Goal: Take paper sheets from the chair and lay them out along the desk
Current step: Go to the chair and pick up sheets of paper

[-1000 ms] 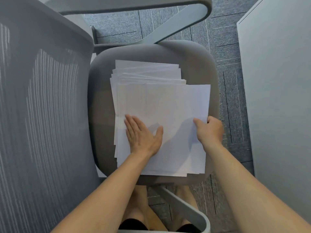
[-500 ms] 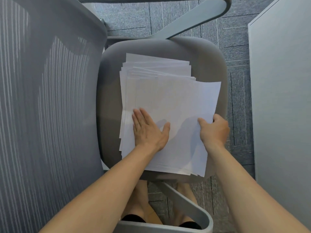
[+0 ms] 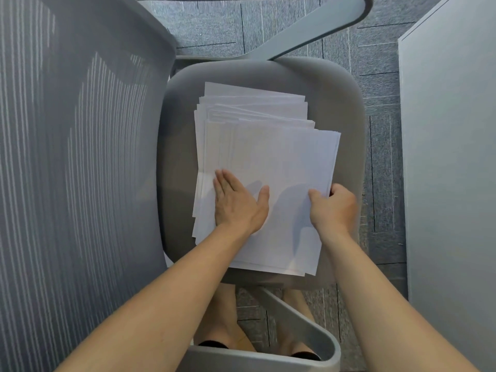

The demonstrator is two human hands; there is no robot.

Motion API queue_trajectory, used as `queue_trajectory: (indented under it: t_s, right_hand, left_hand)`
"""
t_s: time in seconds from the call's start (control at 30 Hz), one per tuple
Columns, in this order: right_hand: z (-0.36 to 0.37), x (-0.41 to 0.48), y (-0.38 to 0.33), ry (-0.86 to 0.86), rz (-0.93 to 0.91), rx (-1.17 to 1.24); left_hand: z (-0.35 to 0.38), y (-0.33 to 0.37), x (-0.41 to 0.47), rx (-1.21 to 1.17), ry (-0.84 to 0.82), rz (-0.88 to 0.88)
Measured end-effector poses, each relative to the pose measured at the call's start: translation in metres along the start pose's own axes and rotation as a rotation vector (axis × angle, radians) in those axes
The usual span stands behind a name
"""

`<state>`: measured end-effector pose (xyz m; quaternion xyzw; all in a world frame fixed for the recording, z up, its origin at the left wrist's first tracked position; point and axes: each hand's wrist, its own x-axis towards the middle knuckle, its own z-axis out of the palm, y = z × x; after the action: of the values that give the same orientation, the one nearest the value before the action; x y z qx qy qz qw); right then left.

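Paper sheets (image 3: 268, 157): loose fanned stack lying flat on the chair seat (image 3: 351, 108), edges not squared, upper layers skewed right. Judged light, thin and floppy, slick sheet on sheet; a top one would likely sag or slide if lifted by one corner. Best hold looks like the right long edge, where the top layers overhang the lower ones, with support from under.

Mesh backrest (image 3: 80, 170) fills the left side and is not in the way. Desk (image 3: 451, 157) stands to the right, apart from the seat, carpet (image 3: 381, 162) between. Near armrest (image 3: 308, 336) loops below the forearms, far armrest (image 3: 316, 28) beyond the seat; a lifted sheet probably has to clear the near one.

Left hand (image 3: 239, 202) lies flat, fingers straight, pressing the stack down. Right hand (image 3: 332, 208) pinches the right edge of the top sheets, thumb on top, fingers curled under.
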<state>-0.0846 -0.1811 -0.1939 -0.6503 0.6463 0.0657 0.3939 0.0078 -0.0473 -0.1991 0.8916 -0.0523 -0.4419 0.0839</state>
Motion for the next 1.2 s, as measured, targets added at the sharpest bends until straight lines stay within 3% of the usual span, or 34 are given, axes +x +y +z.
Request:
queue_trajectory:
  t_s: [0.27, 0.43, 0.7, 0.83, 0.97, 1.2]
  right_hand:
    - [-0.006, -0.005, 0.004, 0.07, -0.042, 0.002]
    - [-0.011, -0.005, 0.006, -0.043, 0.006, 0.095]
    - [-0.004, -0.026, -0.009, 0.064, -0.116, -0.174]
    - [0.0, -0.028, -0.015, -0.042, -0.065, -0.006]
    - [0.003, -0.017, -0.013, -0.246, 0.194, 0.369]
    - [-0.017, -0.014, -0.014, -0.276, 0.079, 0.26]
  left_hand:
    - [-0.004, 0.001, -0.001, -0.062, 0.036, 0.006]
    - [-0.007, -0.006, -0.001, -0.12, 0.102, 0.013]
    - [-0.005, -0.007, 0.0, -0.121, 0.123, 0.016]
    - [-0.006, -0.009, 0.0, -0.104, 0.123, 0.022]
    - [-0.006, -0.011, 0.0, -0.11, 0.124, 0.029]
    - [-0.019, -0.015, -0.005, -0.175, 0.05, 0.069]
